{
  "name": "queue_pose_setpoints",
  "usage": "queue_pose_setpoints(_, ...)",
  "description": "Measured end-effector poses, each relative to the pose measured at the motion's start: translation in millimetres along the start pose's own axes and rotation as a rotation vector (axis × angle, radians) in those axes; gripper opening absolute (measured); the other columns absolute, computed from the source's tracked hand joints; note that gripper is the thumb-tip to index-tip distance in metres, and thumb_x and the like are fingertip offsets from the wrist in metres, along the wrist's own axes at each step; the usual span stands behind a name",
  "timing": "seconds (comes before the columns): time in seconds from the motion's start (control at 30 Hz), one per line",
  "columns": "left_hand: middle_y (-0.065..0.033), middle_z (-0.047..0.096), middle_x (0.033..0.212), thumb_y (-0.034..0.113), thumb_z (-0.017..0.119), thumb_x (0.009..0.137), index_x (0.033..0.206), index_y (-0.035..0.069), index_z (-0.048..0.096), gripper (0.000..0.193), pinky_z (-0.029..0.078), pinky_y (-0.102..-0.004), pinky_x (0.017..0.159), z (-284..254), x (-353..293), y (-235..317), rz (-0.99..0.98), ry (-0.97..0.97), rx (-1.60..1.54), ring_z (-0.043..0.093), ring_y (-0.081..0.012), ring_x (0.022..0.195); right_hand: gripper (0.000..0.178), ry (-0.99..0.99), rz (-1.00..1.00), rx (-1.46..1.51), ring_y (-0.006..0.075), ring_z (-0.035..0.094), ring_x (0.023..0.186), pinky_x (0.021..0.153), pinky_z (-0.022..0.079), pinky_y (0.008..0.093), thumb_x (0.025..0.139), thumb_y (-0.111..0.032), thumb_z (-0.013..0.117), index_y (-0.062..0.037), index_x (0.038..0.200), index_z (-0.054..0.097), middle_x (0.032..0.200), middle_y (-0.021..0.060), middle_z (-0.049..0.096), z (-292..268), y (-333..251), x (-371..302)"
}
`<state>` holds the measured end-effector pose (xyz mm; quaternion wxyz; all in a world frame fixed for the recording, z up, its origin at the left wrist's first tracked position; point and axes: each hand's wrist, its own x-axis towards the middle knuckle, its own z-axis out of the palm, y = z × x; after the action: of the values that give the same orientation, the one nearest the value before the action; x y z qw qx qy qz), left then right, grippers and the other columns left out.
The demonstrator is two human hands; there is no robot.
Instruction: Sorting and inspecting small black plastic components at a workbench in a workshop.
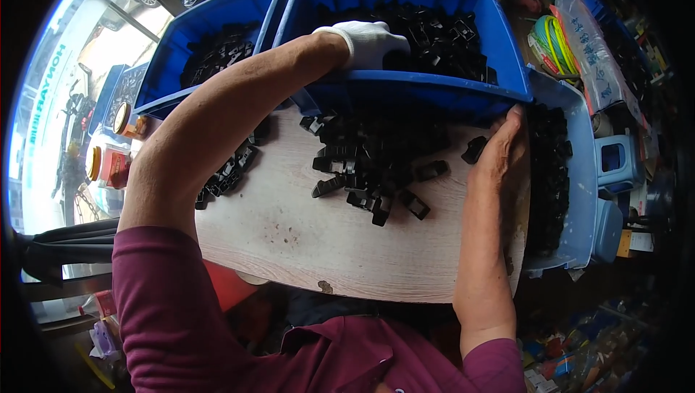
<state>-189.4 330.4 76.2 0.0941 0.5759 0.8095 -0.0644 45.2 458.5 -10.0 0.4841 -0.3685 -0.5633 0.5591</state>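
Observation:
My left hand (368, 42), in a white glove, reaches over the near wall of a large blue bin (405, 87) and down onto the black plastic parts (441, 34) inside. Its fingertips are lost among them, so their grip is hidden. At the bin's near right corner, my bare right hand (507, 136) is closed against the blue plastic. A single black part (474, 149) lies on the table just left of that hand. More black clip-like pieces (355, 165) form a loose pile in front of the bin.
A second blue bin (166, 78) with black parts stands at the left. Below it, more parts (230, 168) lie along the wooden table (289, 248). A pale blue tub (583, 176) of black parts flanks the right edge. Jars (108, 163) stand at far left.

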Motion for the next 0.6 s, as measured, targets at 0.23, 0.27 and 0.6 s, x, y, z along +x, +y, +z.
queue_pose_setpoints(0.23,-0.0167,0.054,0.143,0.036,0.075,0.092,0.146,0.03,0.056,0.057,0.057,-0.0466,0.1,7.6,5.6,-11.3,0.057,-0.053,-0.046,0.063,-0.0374,0.121,0.068,-0.046,0.002,-0.062,0.0278,0.055,0.127,0.11,0.042,0.0389,0.103,-0.052,0.049,-0.0032,0.15,0.05,0.141,0.0175,0.058,0.7,-1.8,-2.3)
queue_pose_setpoints(0.27,-0.0167,0.054,0.143,0.036,0.075,0.092,0.146,0.03,0.056,0.057,0.057,-0.0466,0.1,6.5,6.3,-9.7,0.059,-0.052,-0.046,0.063,-0.0374,0.121,0.068,-0.046,-0.004,-0.056,0.0285,0.056,0.128,0.11,0.042,0.0391,0.103,-0.052,0.048,-0.0034,0.15,0.05,0.143,0.0181,0.057,-0.4,-2.8,-1.9)
queue_pose_setpoints(0.6,-0.0164,0.065,0.129,0.035,0.075,0.093,0.145,0.025,0.057,0.056,0.056,-0.047,0.1,-7.9,3.2,-4.4,0.044,-0.147,-0.175,0.066,-0.0341,0.117,0.067,-0.014,0.012,-0.07,0.0274,0.058,0.125,0.109,0.044,0.0394,0.103,-0.051,0.05,-0.0026,0.149,0.051,0.139,0.0174,0.059,1.3,-10.8,-5.5)
